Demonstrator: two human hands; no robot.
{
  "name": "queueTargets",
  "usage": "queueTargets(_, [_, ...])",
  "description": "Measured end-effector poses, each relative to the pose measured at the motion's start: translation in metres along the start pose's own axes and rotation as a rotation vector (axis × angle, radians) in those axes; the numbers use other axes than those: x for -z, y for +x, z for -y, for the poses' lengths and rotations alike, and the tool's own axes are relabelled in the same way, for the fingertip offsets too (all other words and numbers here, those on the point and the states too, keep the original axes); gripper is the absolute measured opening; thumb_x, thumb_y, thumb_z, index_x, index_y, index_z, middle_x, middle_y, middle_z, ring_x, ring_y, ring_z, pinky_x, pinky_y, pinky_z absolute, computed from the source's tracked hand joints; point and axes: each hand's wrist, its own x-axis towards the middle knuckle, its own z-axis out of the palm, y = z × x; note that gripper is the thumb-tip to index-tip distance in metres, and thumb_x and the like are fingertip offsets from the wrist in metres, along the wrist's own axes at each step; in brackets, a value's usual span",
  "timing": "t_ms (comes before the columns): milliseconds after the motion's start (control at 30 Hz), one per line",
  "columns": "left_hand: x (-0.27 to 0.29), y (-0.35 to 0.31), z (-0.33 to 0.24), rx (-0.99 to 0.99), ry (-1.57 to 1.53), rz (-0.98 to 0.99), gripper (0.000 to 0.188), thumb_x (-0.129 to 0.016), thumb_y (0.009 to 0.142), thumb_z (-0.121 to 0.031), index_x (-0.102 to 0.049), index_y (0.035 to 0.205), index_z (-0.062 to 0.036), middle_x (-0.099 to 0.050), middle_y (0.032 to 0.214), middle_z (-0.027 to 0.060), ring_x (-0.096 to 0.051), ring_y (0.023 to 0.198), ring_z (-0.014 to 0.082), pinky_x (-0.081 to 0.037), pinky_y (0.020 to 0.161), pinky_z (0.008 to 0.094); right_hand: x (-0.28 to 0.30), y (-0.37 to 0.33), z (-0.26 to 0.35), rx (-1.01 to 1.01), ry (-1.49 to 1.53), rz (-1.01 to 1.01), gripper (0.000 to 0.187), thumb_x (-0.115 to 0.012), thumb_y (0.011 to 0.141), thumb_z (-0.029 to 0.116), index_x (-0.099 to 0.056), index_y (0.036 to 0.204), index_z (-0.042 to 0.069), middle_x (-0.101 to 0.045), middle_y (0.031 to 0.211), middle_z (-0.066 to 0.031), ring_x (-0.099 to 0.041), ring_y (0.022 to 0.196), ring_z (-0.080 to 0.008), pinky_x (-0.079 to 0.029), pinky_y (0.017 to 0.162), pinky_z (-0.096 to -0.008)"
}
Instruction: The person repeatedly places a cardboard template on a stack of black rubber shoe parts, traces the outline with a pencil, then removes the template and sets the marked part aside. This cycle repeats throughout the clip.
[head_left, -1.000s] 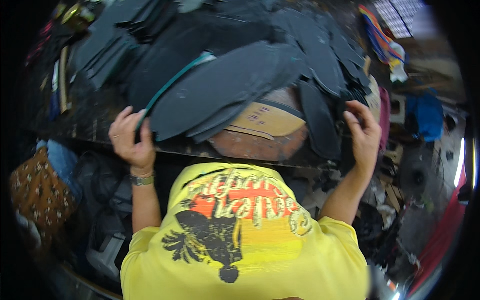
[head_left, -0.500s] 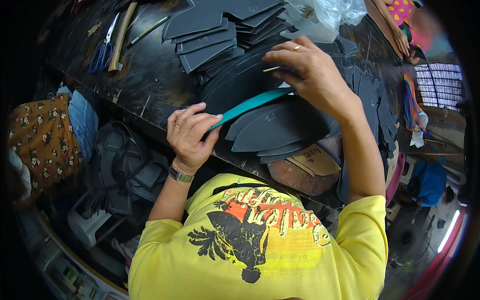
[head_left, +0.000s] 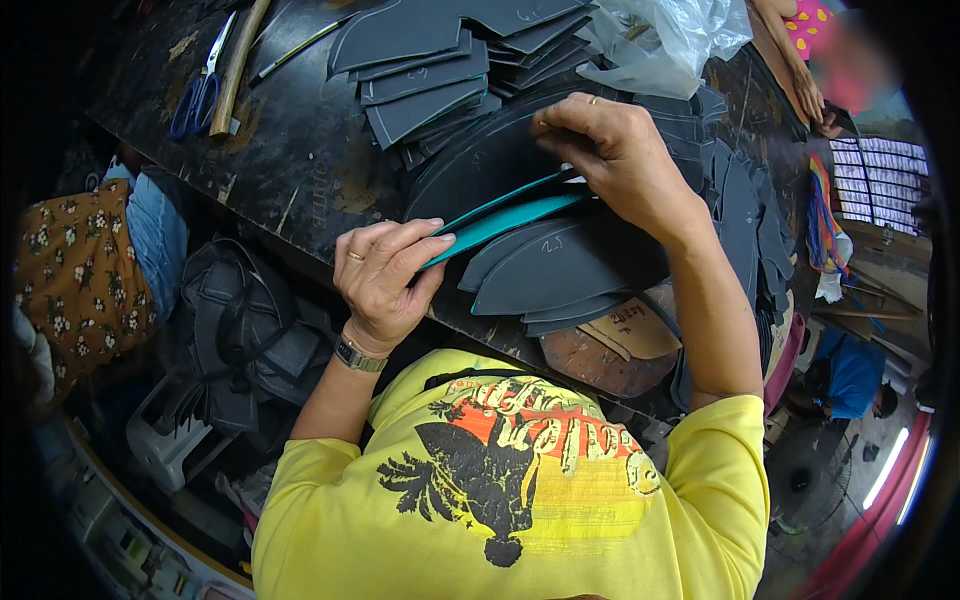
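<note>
Between the fingers and thumb of my left hand (head_left: pixel 385 265) are two curved dark sheet pieces with teal undersides (head_left: pixel 515 222). They are pinched together at that end and spread apart toward the right. My right hand (head_left: pixel 620 165), wearing a ring, is closed just above their far end, thumb and fingertips together. The thin pale stick it held is mostly hidden now, with a light tip showing below the fingers. Under the held pieces lies a stack of black leaf-shaped pieces (head_left: pixel 570 250) with white chalk marks. Large curved black pieces (head_left: pixel 470 170) lie behind.
Stacked angular black pieces (head_left: pixel 425 80) and a clear plastic bag (head_left: pixel 670 45) lie at the back. Blue-handled scissors (head_left: pixel 197 100), a wooden stick (head_left: pixel 240 70) and a pen (head_left: pixel 300 48) rest far left. Brown card (head_left: pixel 635 328) lies near the edge. Another person's arm (head_left: pixel 795 65) shows far right.
The held pieces have spread apart, showing two teal layers instead of one. My right hand has moved slightly down and right, and its thin stick has turned mostly out of sight.
</note>
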Motion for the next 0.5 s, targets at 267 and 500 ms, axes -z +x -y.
queueTargets(267, [0.0002, -0.0015, 0.0013, -0.006, 0.003, 0.009, 0.038, -0.088, 0.067, -0.007, -0.079, 0.101, -0.0203, -0.077, 0.109, -0.0055, -0.067, 0.088, 0.0165, -0.047, 0.081, 0.0335, -0.0075, 0.0061, -0.0045, 0.181, -0.424, -0.048, 0.025, -0.072, 0.089, 0.007, -0.078, 0.113, 0.009, -0.069, 0.094, -0.0101, -0.069, 0.091, -0.0311, -0.053, 0.084, -0.0403])
queueTargets(500, [0.0001, -0.0026, 0.0016, -0.001, 0.018, 0.008, 0.038, -0.088, 0.068, -0.006, -0.078, 0.101, -0.0203, -0.077, 0.107, -0.0059, -0.067, 0.089, 0.0167, -0.046, 0.082, 0.0339, 0.0, 0.0045, -0.0003, 0.153, -0.315, 0.017, 0.023, -0.078, 0.083, 0.003, -0.074, 0.105, 0.006, -0.068, 0.098, -0.0119, -0.067, 0.09, -0.0342, -0.055, 0.084, -0.0407])
